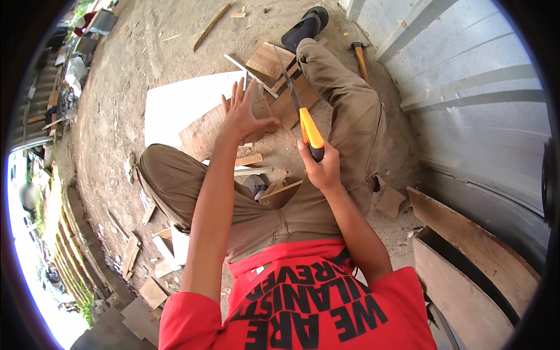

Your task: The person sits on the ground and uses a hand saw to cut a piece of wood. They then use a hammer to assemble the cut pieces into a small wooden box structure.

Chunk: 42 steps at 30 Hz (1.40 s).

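Saw handle (313, 133) partly hidden by right fingers (332, 154), red shirt (291, 294) cut off below

There are 2 hands (240, 121) (324, 167), 1 handsaw (308, 121), 1 hammer (361, 63) and 1 red shirt (318, 286).

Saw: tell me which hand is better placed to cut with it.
Right, I'd judge: the right hand grips the saw by its handle, while the left hand is spread open, holding nothing.
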Each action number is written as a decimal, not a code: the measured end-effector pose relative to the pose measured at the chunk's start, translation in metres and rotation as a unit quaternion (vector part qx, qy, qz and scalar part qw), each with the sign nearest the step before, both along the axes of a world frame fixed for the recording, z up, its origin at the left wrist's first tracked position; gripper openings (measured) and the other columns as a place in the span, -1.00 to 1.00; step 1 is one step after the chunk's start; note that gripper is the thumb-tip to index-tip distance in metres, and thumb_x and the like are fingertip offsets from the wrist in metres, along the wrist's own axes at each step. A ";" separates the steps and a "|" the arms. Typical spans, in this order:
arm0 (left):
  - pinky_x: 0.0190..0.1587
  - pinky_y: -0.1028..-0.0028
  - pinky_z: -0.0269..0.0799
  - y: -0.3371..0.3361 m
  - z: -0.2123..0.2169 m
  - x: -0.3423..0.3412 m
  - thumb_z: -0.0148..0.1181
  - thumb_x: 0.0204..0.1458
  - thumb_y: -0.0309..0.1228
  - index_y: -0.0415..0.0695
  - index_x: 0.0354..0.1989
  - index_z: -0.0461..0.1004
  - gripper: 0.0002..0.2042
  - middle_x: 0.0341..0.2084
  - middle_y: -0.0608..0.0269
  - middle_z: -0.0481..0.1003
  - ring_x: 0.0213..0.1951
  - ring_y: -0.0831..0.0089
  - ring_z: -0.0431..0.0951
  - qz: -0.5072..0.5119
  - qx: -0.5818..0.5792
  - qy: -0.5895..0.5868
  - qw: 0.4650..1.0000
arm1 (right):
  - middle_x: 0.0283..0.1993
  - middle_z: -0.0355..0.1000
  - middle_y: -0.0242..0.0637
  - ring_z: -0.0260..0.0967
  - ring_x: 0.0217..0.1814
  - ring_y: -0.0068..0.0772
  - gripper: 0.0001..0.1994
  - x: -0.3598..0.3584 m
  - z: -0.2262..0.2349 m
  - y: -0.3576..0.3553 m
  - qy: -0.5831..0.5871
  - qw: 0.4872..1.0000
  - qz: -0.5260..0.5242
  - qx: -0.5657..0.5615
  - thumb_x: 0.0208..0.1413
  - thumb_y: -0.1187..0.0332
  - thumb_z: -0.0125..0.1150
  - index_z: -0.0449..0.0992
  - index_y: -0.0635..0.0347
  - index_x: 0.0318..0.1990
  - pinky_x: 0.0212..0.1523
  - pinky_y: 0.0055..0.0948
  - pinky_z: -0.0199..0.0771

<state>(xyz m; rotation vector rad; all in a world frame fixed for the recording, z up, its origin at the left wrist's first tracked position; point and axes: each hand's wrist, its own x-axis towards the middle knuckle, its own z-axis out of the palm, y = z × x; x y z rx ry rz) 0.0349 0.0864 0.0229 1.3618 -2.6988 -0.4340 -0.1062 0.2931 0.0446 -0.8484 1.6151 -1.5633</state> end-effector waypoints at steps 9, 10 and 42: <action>0.41 -0.09 -0.05 0.026 0.005 0.021 0.40 -0.10 -0.17 0.00 0.45 0.08 -0.11 0.41 -0.06 0.09 0.44 0.05 0.04 -0.046 -0.036 -0.023 0.998 | -0.66 0.33 -0.29 0.28 -0.65 -0.55 -0.81 -0.008 0.011 0.000 0.004 0.997 0.072 -0.020 0.17 0.32 0.28 0.46 0.26 -0.36 -0.56 -0.44 0.27; 0.40 -0.03 0.04 0.024 0.014 0.022 0.38 -0.08 -0.24 -0.02 0.42 0.14 -0.17 0.37 -0.06 0.17 0.41 0.07 0.13 -0.063 -0.048 0.010 0.997 | -0.63 0.38 -0.19 0.39 -0.63 -0.36 -0.82 -0.010 0.011 -0.001 0.021 0.996 0.085 -0.017 0.15 0.33 0.28 0.47 0.27 -0.33 -0.54 -0.38 0.33; -0.52 0.35 0.28 -0.006 0.088 0.082 0.29 0.03 -0.09 -0.18 -0.63 0.41 -0.59 -0.76 0.27 0.33 -0.65 0.34 0.35 -0.017 -0.254 0.246 0.935 | -0.31 0.50 -0.01 0.49 -0.25 0.07 -0.77 -0.089 -0.010 -0.147 0.299 0.954 0.013 -0.011 0.16 0.24 0.25 0.51 0.25 -0.27 -0.19 -0.10 0.46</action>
